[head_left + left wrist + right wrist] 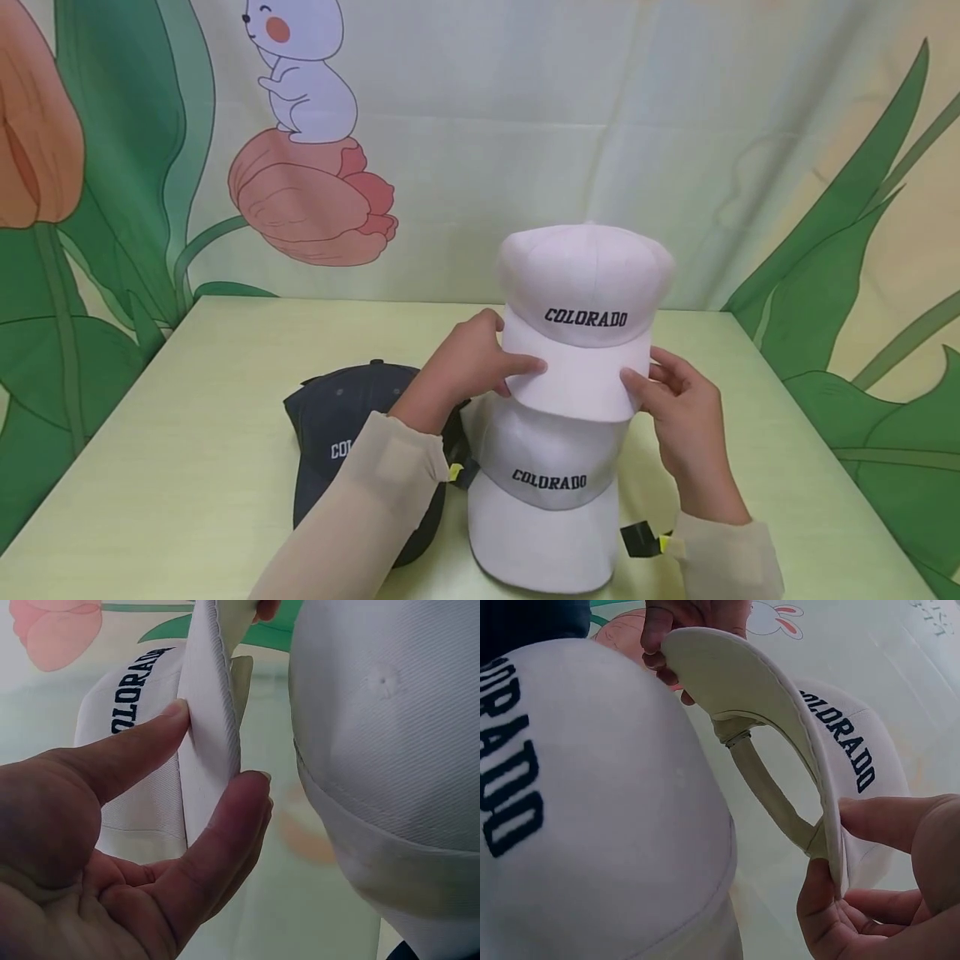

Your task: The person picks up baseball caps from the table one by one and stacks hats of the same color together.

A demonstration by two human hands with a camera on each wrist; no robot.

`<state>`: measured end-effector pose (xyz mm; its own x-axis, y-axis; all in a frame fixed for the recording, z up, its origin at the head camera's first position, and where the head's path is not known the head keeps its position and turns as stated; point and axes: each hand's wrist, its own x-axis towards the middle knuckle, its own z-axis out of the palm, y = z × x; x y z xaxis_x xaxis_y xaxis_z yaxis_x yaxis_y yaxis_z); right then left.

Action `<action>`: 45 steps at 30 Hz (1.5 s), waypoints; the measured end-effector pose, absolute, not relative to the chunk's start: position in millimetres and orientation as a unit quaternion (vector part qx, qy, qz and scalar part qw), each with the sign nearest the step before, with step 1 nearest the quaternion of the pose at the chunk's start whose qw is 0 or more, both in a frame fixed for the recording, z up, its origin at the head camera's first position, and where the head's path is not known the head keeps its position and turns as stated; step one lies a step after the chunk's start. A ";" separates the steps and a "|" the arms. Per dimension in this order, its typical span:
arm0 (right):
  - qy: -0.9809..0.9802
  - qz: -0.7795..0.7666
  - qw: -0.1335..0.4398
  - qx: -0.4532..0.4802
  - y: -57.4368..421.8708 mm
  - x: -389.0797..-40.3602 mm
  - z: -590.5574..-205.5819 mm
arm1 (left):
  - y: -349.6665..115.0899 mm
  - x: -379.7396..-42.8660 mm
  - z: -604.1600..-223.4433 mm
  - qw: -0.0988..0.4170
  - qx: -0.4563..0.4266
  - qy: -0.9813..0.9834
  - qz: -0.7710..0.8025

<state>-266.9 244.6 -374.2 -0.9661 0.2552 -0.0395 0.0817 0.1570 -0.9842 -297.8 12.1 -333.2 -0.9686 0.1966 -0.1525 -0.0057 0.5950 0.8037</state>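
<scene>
A white baseball cap (588, 283) with black COLORADO lettering is held up by both hands, its brim toward me. My left hand (476, 358) pinches the left edge of the brim, thumb on top and fingers beneath. On the opposite edge my right hand (686, 417) pinches the brim the same way. Below and nearer stands a second white cap (543, 533) with the same lettering, partly overlapped by the held one. The right wrist view shows the underside of the held cap's brim (742, 675) and its back strap (769, 787).
A dark navy cap (352, 400) with white lettering sits on the table (165, 433) to the left, partly hidden by my left forearm. Behind the table hangs a curtain (480, 167) printed with tulips and a white animal.
</scene>
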 end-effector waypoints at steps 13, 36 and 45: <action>-0.771 0.624 0.061 -0.106 239.1 -250.2 -377.3 | 1.1 -274.7 -338.4 0.113 0.042 0.892 0.436; -0.794 0.597 0.025 -0.108 239.2 -216.3 -396.6 | -6.7 -234.4 -367.5 0.092 0.059 0.871 0.479; -0.814 0.568 0.002 -0.117 239.1 -197.6 -400.4 | -8.2 -216.8 -375.7 0.096 0.063 0.864 0.490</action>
